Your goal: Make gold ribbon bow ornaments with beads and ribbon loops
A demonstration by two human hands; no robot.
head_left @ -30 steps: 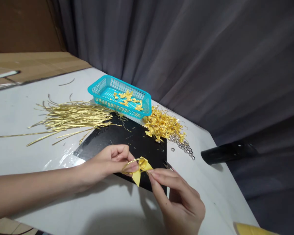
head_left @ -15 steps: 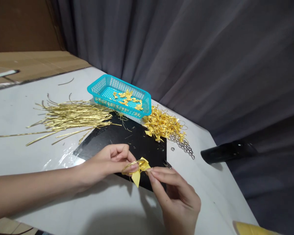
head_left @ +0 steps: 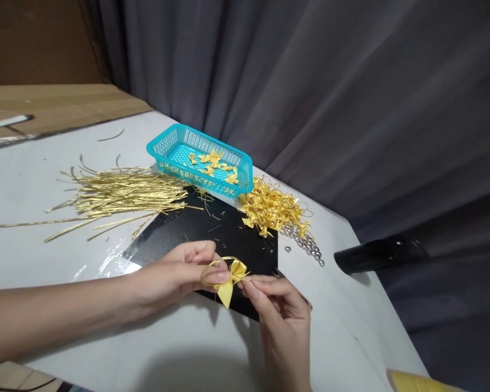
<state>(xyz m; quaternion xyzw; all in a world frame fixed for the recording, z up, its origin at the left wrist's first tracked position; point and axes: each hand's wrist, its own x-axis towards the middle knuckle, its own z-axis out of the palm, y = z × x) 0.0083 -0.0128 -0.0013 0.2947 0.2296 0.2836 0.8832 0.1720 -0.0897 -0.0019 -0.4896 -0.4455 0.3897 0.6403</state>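
My left hand (head_left: 196, 267) pinches a yellow ribbon bow (head_left: 226, 293) between thumb and fingers. A loop of gold cord (head_left: 230, 259) rises from the bow and curves over my left thumb. From the other side my right hand (head_left: 283, 307) is closed, thumb and index fingertips pinched at the bow's right edge. They seem to grip a thin cord end, mostly hidden by the fingertips. Both hands are above the front of a black mat (head_left: 228, 234). A dark pointed tool tip (head_left: 276, 271) shows just behind my right hand; the rest is covered.
Gold cords (head_left: 126, 193) lie in a loose bundle at the left. Behind the mat, a turquoise basket (head_left: 245, 177) holds several yellow bows. Right of it are a pile of corded bows (head_left: 271, 207) and small silver rings (head_left: 306, 244). A black cylinder (head_left: 363, 256) juts over the right table edge.
My right hand has shifted left and turned, its fingers drawn in closer to the bow. The bow has tilted slightly and the cord loop shows larger. My left hand stays nearly in place.
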